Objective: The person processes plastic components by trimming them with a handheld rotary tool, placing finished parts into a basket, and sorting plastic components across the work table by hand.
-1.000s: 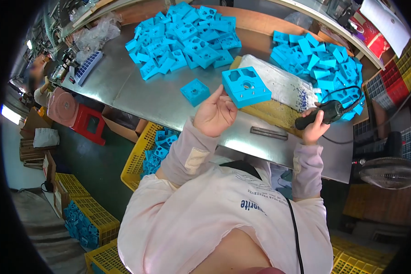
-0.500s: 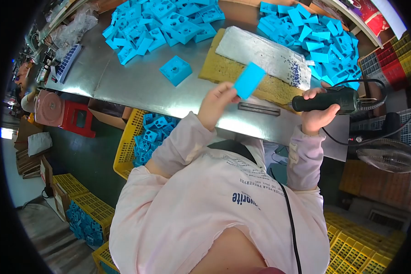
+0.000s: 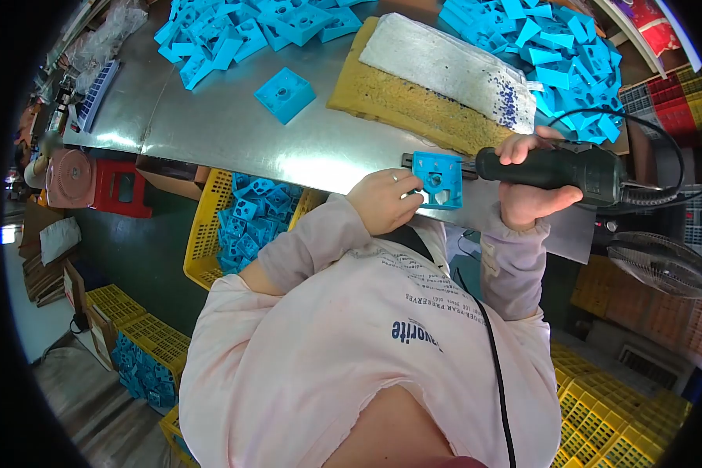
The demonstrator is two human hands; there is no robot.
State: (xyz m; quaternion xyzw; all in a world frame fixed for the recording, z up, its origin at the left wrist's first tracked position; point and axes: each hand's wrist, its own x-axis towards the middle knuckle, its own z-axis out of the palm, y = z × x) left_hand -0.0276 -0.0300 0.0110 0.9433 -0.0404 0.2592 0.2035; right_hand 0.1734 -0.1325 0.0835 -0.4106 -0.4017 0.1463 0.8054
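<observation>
Left hand (image 3: pixel 387 201), fingers curled, pinches left side of blue plastic block (image 3: pixel 447 167) over metal strip (image 3: pixel 406 161) on steel table (image 3: pixel 203 132), right hand (image 3: pixel 522 204) gripping black corded electric screwdriver (image 3: pixel 558 169) just beside, yellow pad (image 3: pixel 405 105) beyond.

On the pale pink shirt (image 3: pixel 351 343), bold dark "avorite", initial letter unclear; smaller print includes "PRESERVES" and "100 years old"; remaining lines illegible.

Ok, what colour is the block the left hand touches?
The block is bright blue, clearest in the head view.
</observation>
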